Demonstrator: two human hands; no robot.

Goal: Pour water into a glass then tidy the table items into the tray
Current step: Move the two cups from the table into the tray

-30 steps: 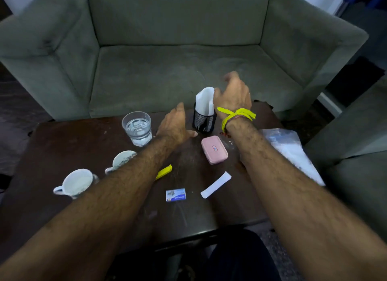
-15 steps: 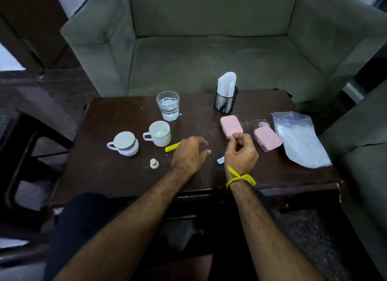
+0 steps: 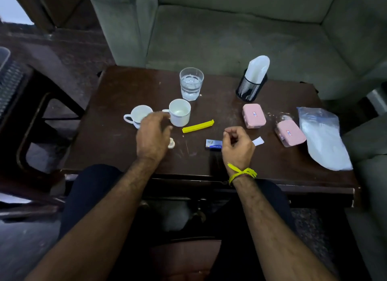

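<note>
Items on dark brown surface point(image 3: 117, 117), L to R:

1. White cup point(image 3: 139, 114), far L, handle pointing L; we're seeing the left hand point(image 3: 151, 139) hanging over its R edge, partly hiding it.
2. Left hand: grip loosely apart, fingers curling down, nothing clamped in it. Can't tell if fingertips are touching either cup.
3. Small white cap point(image 3: 171, 143), sitting just beside the left hand's R edge, partly covered.
4. Second white cup point(image 3: 180, 112), upright, handle facing L, just R of the first.
5. Glass point(image 3: 191, 83), w/ water in it, standing behind the 2nd cup, apart from it.
6. Yellow clip point(image 3: 198, 126), lying flat, front-R of the 2nd cup.
7. Small blue packet point(image 3: 213, 144), lying flat, just L of the right hand point(image 3: 237, 144).
8. Right hand: yellow thread on wrist; grip curling together, thumb near forefinger. We can't tell if anything's pinched.
9. White paper slip point(image 3: 258, 141), sticking out from behind the right hand.
10. Black mesh holder point(image 3: 250, 89) w/ white tissue, at back.
11. Pink case point(image 3: 253, 115), front of holder.
12. Second pink case point(image 3: 290, 133), further R.
13. Clear plastic bag point(image 3: 323, 138), far R edge.

No tray showing.
</note>
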